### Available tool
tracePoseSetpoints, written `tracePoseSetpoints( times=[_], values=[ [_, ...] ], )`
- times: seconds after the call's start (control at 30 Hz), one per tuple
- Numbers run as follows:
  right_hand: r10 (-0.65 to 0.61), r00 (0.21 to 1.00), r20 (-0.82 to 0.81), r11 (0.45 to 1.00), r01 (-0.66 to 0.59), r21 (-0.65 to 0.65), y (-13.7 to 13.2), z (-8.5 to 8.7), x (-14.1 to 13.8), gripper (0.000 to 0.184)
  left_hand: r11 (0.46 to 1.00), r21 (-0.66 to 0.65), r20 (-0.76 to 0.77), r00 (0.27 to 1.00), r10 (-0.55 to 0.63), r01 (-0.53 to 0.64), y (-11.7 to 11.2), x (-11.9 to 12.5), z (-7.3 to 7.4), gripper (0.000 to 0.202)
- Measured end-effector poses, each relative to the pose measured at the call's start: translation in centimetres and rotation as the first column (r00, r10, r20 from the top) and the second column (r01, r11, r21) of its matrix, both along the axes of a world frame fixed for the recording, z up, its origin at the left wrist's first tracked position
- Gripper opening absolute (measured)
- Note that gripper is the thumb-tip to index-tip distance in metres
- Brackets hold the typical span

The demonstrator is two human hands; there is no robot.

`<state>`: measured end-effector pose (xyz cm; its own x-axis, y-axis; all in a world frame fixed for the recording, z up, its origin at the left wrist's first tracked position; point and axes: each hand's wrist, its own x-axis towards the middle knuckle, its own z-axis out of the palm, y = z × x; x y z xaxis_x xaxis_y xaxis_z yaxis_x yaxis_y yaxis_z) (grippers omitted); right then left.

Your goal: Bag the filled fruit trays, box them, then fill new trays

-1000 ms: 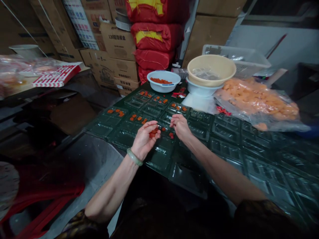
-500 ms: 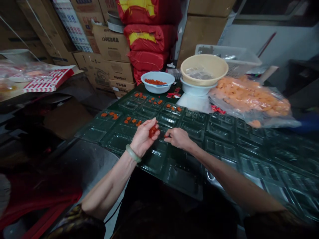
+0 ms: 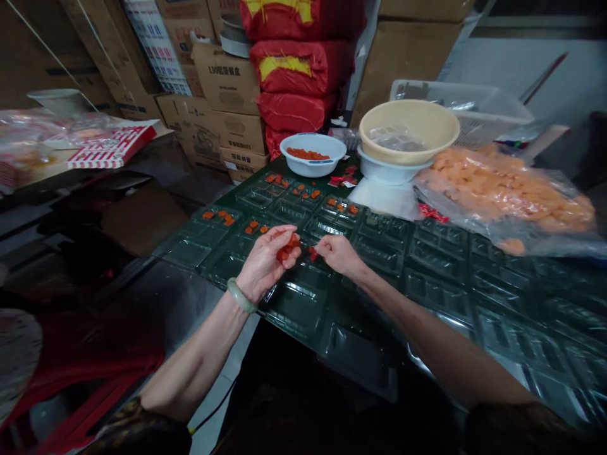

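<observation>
1. The left hand is cupped, palm turned up, around a small heap of orange-red pieces; its fingers curl over them loosely. A pale green bangle circles that wrist.

2. The right hand is just beside it, fingers curled in and thumb and forefinger drawn close at a couple of dark red pieces — I cannot tell whether the fingertips are clamped on one or only next to it. The two hands are near each other but apart.

3. Both hands are over the clear compartmented trays spread across the dark green bench. Trays at the back and on the left carry similar orange pieces in their small far compartments. More lie in the light blue bowl at the far edge, beside red wrappers.

4. To the right are a cream basin and a clear bag of pale orange pieces.

5. The step in hand looks like portioning: the left hand serves as a store while the right hand deals out pieces one by one.

6. The next move, I judge, calls for a light fingertip pinch and careful aim at one small compartment — the left palm kept level so nothing spills.
</observation>
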<state>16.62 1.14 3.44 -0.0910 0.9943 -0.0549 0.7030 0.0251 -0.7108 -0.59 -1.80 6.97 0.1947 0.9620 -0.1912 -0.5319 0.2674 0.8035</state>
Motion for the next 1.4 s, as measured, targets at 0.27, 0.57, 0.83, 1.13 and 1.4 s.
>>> tracePoseSetpoints(
  times=[0.27,0.57,0.83,1.13,1.4],
  values=[
    [-0.025,0.978,0.208,0.999,0.014,0.052,-0.4,1.0,2.2,0.017,1.0,0.02,-0.232,0.972,0.018,-0.014,1.1,1.8,-1.3,0.028],
    [0.022,1.0,0.007,0.999,-0.022,-0.034,-1.3,0.6,2.1,0.017,0.977,0.199,-0.46,0.887,0.025,0.076,1.0,6.3,-3.1,0.029],
    [-0.17,0.767,-0.619,0.962,-0.008,-0.274,-3.3,2.5,1.9,0.012,0.985,0.171,-0.323,0.945,0.048,0.009,1.4,6.6,-3.1,0.029],
    [-0.348,0.543,-0.764,0.917,0.028,-0.398,-2.1,2.7,5.3,0.014,0.959,0.17,-0.402,0.904,-0.145,0.229,1.5,6.5,0.1,0.03],
    [-0.485,0.813,-0.323,0.862,0.506,-0.022,3.7,2.4,12.1,0.023,0.938,0.203,-0.545,0.828,-0.131,0.282,8.4,14.8,-0.2,0.027]
  ],
)
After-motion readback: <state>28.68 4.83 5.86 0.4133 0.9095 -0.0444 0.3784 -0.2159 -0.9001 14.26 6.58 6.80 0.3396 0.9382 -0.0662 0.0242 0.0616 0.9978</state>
